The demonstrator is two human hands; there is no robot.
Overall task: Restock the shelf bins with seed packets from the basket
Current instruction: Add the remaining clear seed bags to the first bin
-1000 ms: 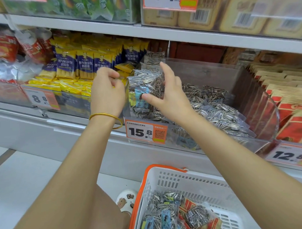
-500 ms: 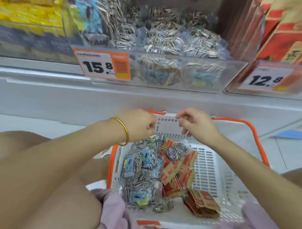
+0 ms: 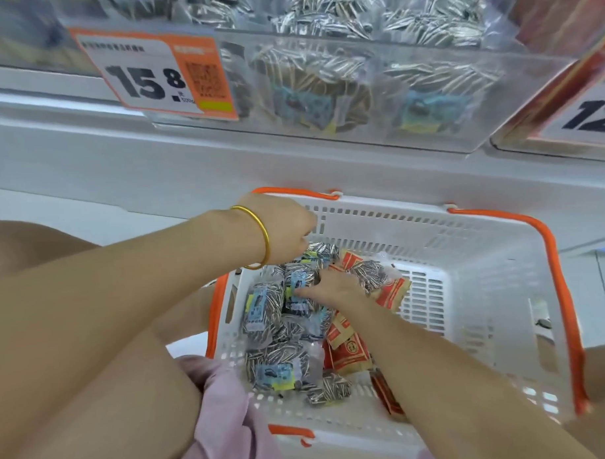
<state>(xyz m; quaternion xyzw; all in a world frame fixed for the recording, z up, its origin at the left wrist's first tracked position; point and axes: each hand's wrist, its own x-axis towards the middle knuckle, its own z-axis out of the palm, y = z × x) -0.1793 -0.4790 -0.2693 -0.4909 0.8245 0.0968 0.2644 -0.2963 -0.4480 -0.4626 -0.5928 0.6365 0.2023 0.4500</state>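
Observation:
A white basket (image 3: 431,231) with orange handles stands on the floor below the shelf. Its left half holds several clear packets of striped seeds (image 3: 262,308) with blue labels, and red packets (image 3: 350,353) beside them. My right hand (image 3: 335,288) is down in the basket and grips one striped seed packet (image 3: 297,281), thumb across its label. At the basket's far left corner, my left hand (image 3: 284,226), with a gold bangle, is curled over another striped packet (image 3: 324,252); its fingertips are hidden. Above, the clear shelf bin (image 3: 359,138) holds more striped seed packets.
An orange price tag reading 15.8 (image 3: 158,76) hangs on the bin's front left. A second bin with a 12 tag (image 3: 585,116) sits at the right. My knees and pink clothing (image 3: 225,403) crowd the basket's near left side. The basket's right half (image 3: 485,291) is bare.
Both hands left the shelf bin and came down to the basket. Since half a second ago they have dropped from its far rim into the packets, and the right hand has taken hold of one.

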